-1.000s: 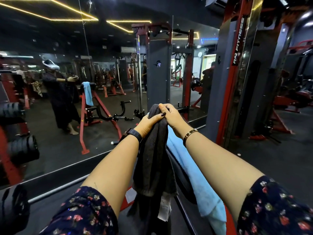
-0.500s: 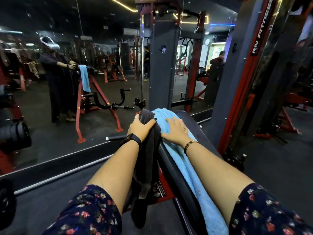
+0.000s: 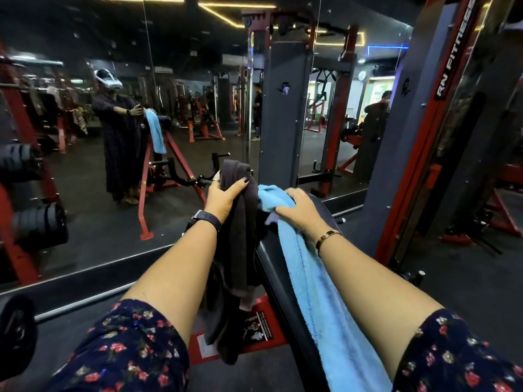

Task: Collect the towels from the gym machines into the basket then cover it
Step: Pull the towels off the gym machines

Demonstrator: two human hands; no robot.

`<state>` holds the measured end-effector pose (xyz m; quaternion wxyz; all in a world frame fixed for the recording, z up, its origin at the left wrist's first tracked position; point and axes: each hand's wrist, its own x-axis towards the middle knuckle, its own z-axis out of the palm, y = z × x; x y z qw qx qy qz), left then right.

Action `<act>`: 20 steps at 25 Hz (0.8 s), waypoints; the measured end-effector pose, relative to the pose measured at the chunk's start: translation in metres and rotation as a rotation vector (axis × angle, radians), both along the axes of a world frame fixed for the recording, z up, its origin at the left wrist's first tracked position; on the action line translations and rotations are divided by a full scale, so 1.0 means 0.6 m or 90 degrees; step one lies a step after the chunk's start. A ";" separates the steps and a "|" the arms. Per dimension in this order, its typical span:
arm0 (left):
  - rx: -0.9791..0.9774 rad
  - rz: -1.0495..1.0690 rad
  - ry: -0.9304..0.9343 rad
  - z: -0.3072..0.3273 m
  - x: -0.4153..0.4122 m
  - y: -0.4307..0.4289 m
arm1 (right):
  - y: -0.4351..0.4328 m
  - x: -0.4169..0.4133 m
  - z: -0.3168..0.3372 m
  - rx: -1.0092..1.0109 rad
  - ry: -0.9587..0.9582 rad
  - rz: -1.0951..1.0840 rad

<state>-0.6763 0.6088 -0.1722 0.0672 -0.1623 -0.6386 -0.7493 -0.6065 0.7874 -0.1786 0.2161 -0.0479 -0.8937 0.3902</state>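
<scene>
My left hand (image 3: 226, 200) grips a dark grey towel (image 3: 237, 250) near its top, and the towel hangs down beside the left edge of a black padded bench (image 3: 283, 278). A light blue towel (image 3: 319, 295) lies lengthwise along the pad. My right hand (image 3: 300, 213) is closed on its bunched upper end. The two hands are close together, with the bench top between them. No basket is in view.
A wall mirror (image 3: 85, 193) straight ahead reflects me, the bench's red frame and the blue towel. A grey and red machine column (image 3: 441, 137) stands at the right. Black weight plates (image 3: 39, 224) sit at the left. Dark rubber floor (image 3: 467, 278) lies right of the bench.
My right hand went from the dark towel onto the blue towel and has bunched its upper end. My left hand still holds the dark towel, now raised a little.
</scene>
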 end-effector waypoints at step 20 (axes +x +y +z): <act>-0.019 -0.409 0.114 0.174 0.224 0.307 | 0.184 0.229 0.203 -0.571 0.344 -0.196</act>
